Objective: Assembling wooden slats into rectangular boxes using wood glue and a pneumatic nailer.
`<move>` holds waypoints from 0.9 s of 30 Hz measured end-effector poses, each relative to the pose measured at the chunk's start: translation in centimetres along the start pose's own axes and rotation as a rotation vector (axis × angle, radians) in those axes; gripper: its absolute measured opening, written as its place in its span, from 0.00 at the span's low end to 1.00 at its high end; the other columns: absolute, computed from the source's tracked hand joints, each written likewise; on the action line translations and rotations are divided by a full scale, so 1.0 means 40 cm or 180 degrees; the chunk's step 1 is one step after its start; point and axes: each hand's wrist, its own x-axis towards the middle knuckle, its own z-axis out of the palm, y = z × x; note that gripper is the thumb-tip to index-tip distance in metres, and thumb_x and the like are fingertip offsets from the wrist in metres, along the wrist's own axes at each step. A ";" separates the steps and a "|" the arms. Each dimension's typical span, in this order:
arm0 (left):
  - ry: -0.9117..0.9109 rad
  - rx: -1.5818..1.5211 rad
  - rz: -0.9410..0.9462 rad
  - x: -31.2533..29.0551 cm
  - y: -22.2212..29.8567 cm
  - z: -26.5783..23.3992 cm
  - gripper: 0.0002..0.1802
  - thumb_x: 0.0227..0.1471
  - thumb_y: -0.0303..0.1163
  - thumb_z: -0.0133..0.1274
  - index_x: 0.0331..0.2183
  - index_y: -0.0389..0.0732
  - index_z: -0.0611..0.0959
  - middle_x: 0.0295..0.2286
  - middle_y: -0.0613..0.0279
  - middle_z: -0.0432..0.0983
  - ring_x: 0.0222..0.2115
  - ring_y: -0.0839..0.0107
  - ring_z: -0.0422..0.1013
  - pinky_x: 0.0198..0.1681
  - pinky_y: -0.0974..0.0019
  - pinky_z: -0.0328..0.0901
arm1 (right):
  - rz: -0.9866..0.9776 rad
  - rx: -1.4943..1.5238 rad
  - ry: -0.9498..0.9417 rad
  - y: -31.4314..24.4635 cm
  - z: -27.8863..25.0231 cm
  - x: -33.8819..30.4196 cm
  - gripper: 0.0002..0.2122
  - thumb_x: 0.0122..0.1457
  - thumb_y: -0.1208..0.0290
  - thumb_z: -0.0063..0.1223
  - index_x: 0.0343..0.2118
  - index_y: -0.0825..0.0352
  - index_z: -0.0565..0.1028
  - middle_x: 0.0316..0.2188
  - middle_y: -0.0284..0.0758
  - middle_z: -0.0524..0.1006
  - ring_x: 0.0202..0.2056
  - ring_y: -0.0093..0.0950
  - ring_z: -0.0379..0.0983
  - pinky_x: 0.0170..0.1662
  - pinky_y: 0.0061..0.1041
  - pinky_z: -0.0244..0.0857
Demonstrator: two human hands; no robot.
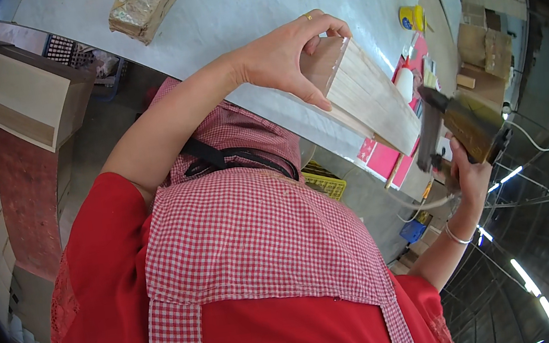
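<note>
The wooden box (365, 93) is made of thin, pale boards with a light grain. One end looks darker and brown. It is long and flat-sided. Its long way runs from the upper left, by the thumb, down to the lower right. It sits at the edge of the white table (232, 10).

The left hand (287, 55) wraps over the upper end of the box, with the fingers on top and the thumb pressed on the side.

The right hand (472, 170) grips a nail gun (459, 123) tightly. The gun's dark nose is just beside the lower end of the box.

A red checked apron (248, 237) fills the middle.
</note>
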 end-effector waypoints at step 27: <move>-0.0032 -0.0221 0.0031 0.006 -0.008 0.007 0.55 0.20 0.41 0.75 0.55 0.49 0.70 0.43 0.66 0.66 0.36 0.69 0.63 0.43 0.65 0.65 | -0.0903 -0.0576 -0.1319 -0.230 0.115 0.085 0.21 0.49 0.77 0.72 0.46 0.74 0.76 0.42 0.39 0.81 0.41 0.27 0.78 0.46 0.27 0.72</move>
